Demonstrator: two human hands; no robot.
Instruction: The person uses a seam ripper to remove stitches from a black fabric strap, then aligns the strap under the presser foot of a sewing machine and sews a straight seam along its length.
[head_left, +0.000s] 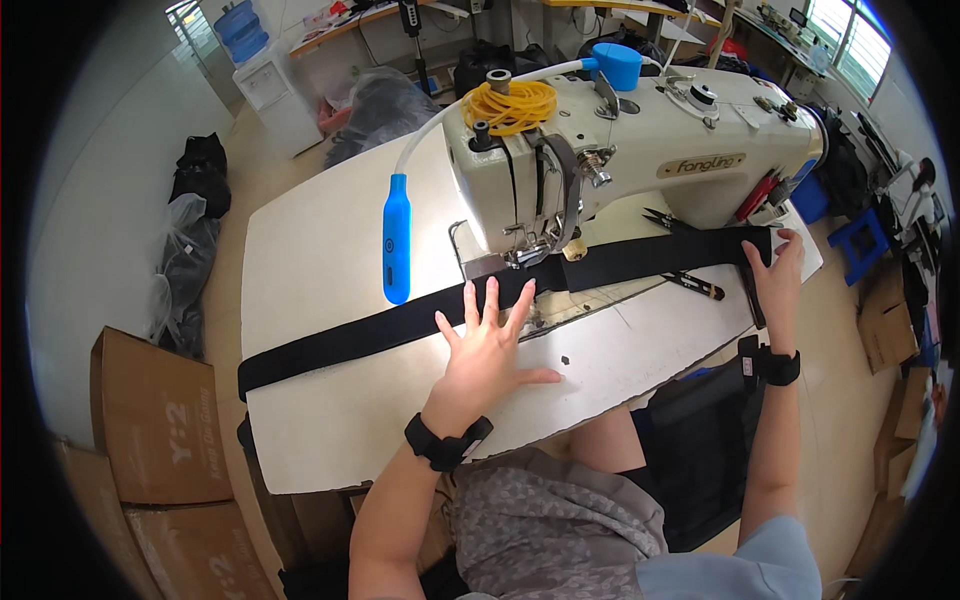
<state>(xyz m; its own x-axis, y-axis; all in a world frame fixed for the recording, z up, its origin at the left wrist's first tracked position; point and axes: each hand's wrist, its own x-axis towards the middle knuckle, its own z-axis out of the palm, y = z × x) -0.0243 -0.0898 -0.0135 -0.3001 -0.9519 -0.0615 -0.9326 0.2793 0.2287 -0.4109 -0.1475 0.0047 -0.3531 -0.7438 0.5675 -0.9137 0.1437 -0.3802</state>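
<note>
A long black fabric strip (370,330) runs across the white sewing table (330,430), passing under the presser foot of a cream sewing machine (640,130). My left hand (478,350) lies with fingers spread, its fingertips on the strip just in front of the needle area. At the strip's right end, my right hand (780,280) has thumb and fingers closed on the fabric edge. Beneath and beside that right part lie a black-handled cutter (695,286) and small dark snips (660,218). The strip's far left end hangs over the table edge.
A blue lamp handle (397,240) hangs on a white flexible neck left of the needle. Yellow cord (510,105) is coiled on the machine top. Cardboard boxes (165,420) stand at the left, a blue stool (860,240) at the right. Black cloth (700,440) hangs below the table.
</note>
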